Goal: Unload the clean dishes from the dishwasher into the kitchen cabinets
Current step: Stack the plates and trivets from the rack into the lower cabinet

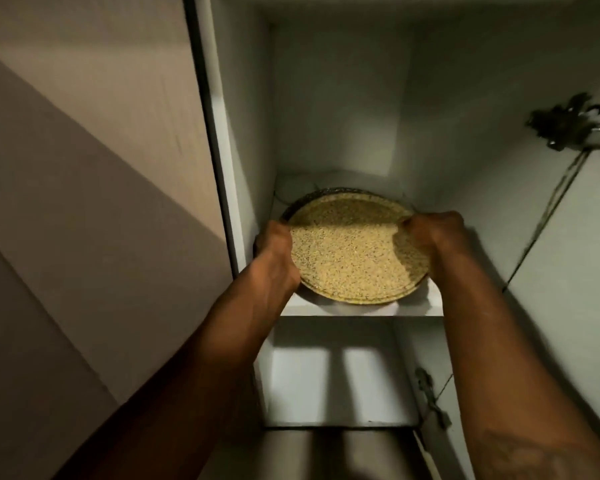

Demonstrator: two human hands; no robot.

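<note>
A round speckled yellow plate [347, 251] with a dark rim lies over the upper shelf [420, 308] of an open white wall cabinet, its near edge reaching past the shelf's front lip. My left hand [274, 251] grips the plate's left rim. My right hand [430, 230] pinches the plate's right rim, fingers curled over the edge. Whether other plates lie under it I cannot tell. The dishwasher is out of view.
The cabinet's left side panel [222, 133] stands close beside my left hand. The open door with metal hinges [568, 126] is on the right. A lower shelf [326, 386] sits below. A beige wall [84, 202] fills the left.
</note>
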